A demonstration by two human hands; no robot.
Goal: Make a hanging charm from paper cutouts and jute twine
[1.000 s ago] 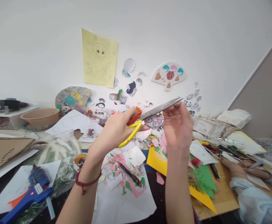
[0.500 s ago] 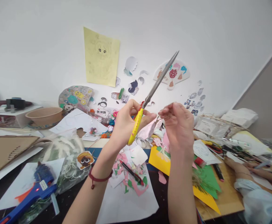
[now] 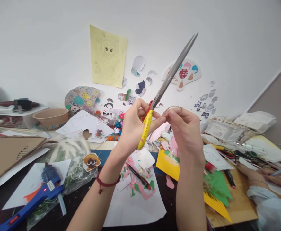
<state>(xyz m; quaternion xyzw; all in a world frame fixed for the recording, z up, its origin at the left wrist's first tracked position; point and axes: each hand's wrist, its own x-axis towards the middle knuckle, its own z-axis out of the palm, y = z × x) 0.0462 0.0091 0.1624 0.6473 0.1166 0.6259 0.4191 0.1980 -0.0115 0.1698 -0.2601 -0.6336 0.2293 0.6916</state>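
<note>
My left hand (image 3: 135, 125) holds yellow-and-red scissors (image 3: 147, 128), their long blades pointing up and right, nearly closed. Its thumb and index finger also reach a thin brown string (image 3: 176, 107). Pinched on that string, my right hand (image 3: 187, 130) is close beside the left fingertips, and a small loop of it curves over the right fingers. Below both hands, a white sheet (image 3: 133, 213) carries pink and green paper scraps and a dark pen (image 3: 138, 175).
A blue glue gun (image 3: 38, 199) and a plastic bag (image 3: 76, 173) lie left. Yellow card (image 3: 168, 164) and green paper (image 3: 218, 186) are right. Another person's hands (image 3: 267, 176) rest at far right. Cutouts and a yellow drawing (image 3: 108, 57) hang on the wall.
My hands have come together, and the string now loops above the right fingers. The scissors' tips point higher and further right. The view has shifted slightly.
</note>
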